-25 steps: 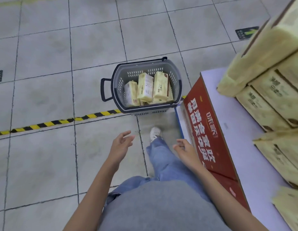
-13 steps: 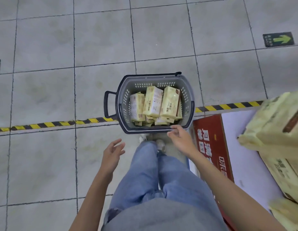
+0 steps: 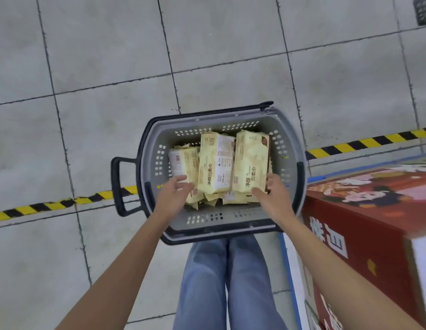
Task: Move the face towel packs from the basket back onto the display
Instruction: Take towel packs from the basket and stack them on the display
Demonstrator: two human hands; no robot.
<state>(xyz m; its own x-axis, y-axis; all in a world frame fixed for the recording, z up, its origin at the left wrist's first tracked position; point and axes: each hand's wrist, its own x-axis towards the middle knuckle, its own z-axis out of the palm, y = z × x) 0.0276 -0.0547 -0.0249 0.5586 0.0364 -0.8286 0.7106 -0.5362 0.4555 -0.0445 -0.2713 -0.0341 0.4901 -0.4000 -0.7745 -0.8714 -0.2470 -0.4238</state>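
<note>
A grey basket [image 3: 207, 221] with a dark rim and side handle stands on the floor in front of my legs. Several pale yellow face towel packs fill it. Three stand upright: a left pack [image 3: 183, 163], a middle pack [image 3: 214, 163] and a right pack [image 3: 251, 160], with more packs [image 3: 231, 200] lying underneath. My left hand [image 3: 176, 194] reaches in with fingers spread, its fingertips at the lower end of the left pack. My right hand [image 3: 271, 194] touches the right pack's lower right corner, thumb and fingers on either side. The red display stand [image 3: 364, 234] is at the right.
Grey tiled floor lies all round the basket. A yellow-and-black hazard stripe [image 3: 64, 202] runs across it, passing under the basket. My legs in blue jeans [image 3: 231, 282] stand just behind the basket, close to the display's blue-edged base [image 3: 288, 270].
I have leaned closer over the basket. Both hands moved forward from above my legs into the basket and now reach the packs. The stacked packs on the display have left the view.
</note>
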